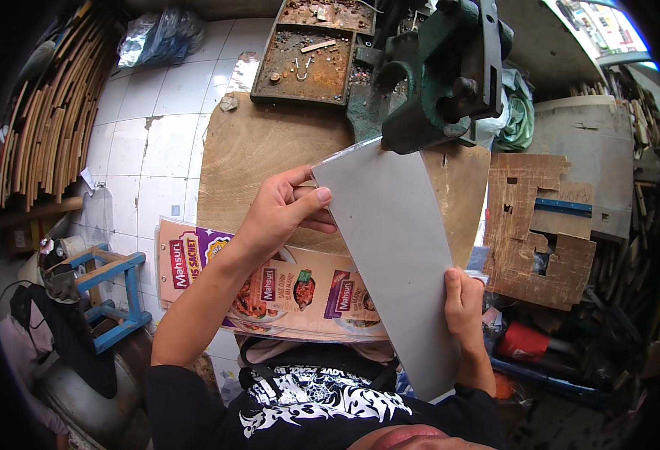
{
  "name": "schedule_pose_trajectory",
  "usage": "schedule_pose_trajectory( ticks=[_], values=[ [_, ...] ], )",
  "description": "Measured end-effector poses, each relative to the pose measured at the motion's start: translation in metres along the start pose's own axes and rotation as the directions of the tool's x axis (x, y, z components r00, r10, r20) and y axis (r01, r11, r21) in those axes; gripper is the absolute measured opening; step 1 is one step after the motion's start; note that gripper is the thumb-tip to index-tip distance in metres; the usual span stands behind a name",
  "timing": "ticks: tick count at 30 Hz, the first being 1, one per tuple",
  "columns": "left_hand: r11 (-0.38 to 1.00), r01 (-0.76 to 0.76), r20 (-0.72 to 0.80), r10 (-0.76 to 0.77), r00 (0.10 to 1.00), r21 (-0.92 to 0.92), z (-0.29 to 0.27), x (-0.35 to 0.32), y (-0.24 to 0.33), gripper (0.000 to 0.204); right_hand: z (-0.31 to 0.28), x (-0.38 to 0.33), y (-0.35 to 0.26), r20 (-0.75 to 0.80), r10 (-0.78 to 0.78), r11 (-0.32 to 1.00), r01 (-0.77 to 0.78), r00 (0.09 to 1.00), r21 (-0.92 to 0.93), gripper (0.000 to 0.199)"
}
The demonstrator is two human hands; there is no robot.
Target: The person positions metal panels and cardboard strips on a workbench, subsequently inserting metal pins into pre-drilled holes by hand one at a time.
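Note:
A long plain grey board [394,247] slants across the middle, its far end at the head of a dark green press [429,112]. My left hand [292,204] pinches its left edge near that end, thumb on top and fingers curled at the side. Lower down, my right hand [465,304] grips the right edge, the thumb lying on the face and the other fingers mostly hidden underneath. Under my left forearm and partly behind the board lies a stack of printed cardboard sheets [300,259] with food pictures on a peach ground. The board's underside is hidden.
A wooden worktop [270,142] carries the press and a rusty compartment tray [307,71] of small metal bits. Wood strips [52,127] stand at the left above a blue stool frame [112,292]. A cut-out brown panel [514,225] leans at the right.

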State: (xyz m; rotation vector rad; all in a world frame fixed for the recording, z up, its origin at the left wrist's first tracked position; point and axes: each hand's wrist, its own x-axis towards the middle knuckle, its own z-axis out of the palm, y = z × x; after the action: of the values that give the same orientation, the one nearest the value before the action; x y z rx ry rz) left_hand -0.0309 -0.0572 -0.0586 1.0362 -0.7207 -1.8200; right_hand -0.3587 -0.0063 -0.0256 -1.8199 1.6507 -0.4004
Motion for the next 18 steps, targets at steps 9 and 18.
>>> schedule_pose_trajectory(
  ticks=[9, 18],
  values=[
    [1.000, 0.011, -0.013, -0.011, 1.000, 0.022, 0.0024, -0.0012, -0.0007, 0.037, 0.0004, 0.0003, 0.0002, 0.015, 0.000, 0.999, 0.001, 1.000, -0.039, 0.044],
    [0.999, 0.043, 0.002, -0.043, 0.999, -0.002, -0.0028, 0.0018, -0.0019, 0.032, 0.0020, 0.0019, 0.0015, 0.018, 0.007, 0.999, -0.006, 1.000, -0.049, 0.046]
  ],
)
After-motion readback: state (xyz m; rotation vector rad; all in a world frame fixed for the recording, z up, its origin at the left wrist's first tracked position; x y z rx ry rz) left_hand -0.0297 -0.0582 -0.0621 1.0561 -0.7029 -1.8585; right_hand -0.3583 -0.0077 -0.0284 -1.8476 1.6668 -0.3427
